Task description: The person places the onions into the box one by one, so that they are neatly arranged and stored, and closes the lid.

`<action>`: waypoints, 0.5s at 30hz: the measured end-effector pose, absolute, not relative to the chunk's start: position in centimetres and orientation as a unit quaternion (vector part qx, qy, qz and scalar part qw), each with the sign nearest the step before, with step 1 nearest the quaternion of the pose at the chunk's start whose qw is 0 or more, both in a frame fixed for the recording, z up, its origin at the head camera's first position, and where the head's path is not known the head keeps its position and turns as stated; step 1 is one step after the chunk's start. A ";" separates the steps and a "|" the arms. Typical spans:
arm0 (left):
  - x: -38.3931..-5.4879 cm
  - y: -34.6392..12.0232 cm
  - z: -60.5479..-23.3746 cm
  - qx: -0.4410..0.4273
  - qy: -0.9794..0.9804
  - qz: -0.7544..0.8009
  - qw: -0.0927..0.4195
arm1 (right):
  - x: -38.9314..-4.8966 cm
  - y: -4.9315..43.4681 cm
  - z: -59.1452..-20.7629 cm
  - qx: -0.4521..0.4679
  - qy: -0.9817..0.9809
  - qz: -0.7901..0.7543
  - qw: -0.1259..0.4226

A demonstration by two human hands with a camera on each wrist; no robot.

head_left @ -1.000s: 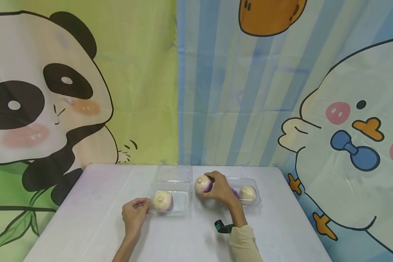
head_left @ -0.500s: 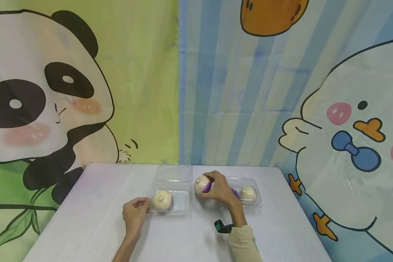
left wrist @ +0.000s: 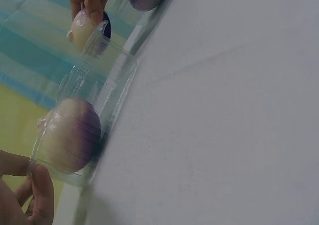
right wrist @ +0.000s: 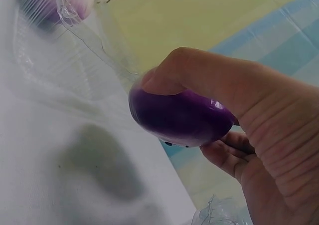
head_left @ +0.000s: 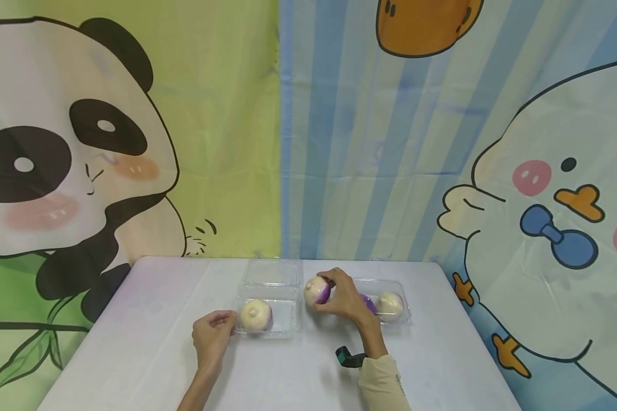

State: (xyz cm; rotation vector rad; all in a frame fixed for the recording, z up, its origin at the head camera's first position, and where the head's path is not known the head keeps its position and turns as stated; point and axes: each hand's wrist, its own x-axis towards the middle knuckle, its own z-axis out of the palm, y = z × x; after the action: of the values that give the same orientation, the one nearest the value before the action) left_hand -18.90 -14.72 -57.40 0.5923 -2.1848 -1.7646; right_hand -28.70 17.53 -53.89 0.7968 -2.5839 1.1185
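Note:
My right hand (head_left: 341,297) holds a round purple-and-white turnip (head_left: 316,290) between thumb and fingers, above the table and between two clear plastic boxes. In the right wrist view its purple side (right wrist: 179,117) faces the camera. My left hand (head_left: 213,337) pinches the left edge of the open left box (head_left: 286,331). Inside that box, at its left side, sits another turnip (head_left: 256,315), its pale nub showing. The right box (head_left: 377,282) holds a pale turnip (head_left: 390,306) and a purple one (head_left: 368,303), the latter partly hidden behind my right wrist.
The left box's raised lid (head_left: 272,273) stands toward the back edge of the white table (head_left: 175,297). A black and green strap-like device (head_left: 349,357) shows beside my right wrist. Cartoon curtains (head_left: 339,142) hang right behind the table.
My right hand has drifted very slightly left with the turnip. My left hand stays at the box's edge, and the boxes have not moved.

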 end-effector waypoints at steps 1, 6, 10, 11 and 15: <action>-18.9 -14.7 -57.4 0.204 -0.755 -0.609 0.135 | -28.7 17.5 -53.9 0.270 -0.878 0.381 0.105; -18.9 -14.8 -57.5 0.203 -0.755 -0.609 0.134 | -28.6 17.6 -53.9 0.271 -0.877 0.384 0.101; -18.8 -14.7 -57.5 0.202 -0.755 -0.609 0.133 | -28.6 17.5 -53.9 0.282 -0.874 0.381 0.108; -18.8 -14.7 -57.5 0.202 -0.755 -0.609 0.133 | -28.7 17.5 -53.9 0.285 -0.873 0.381 0.110; -18.8 -14.7 -57.4 0.201 -0.756 -0.608 0.134 | -28.6 17.4 -53.7 0.292 -0.868 0.385 0.111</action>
State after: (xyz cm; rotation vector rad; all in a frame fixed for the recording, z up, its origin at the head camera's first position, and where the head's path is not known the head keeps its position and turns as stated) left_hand -18.82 -14.70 -57.37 0.5819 -2.1919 -1.7619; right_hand -28.63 17.38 -53.73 0.8574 -2.5513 1.1318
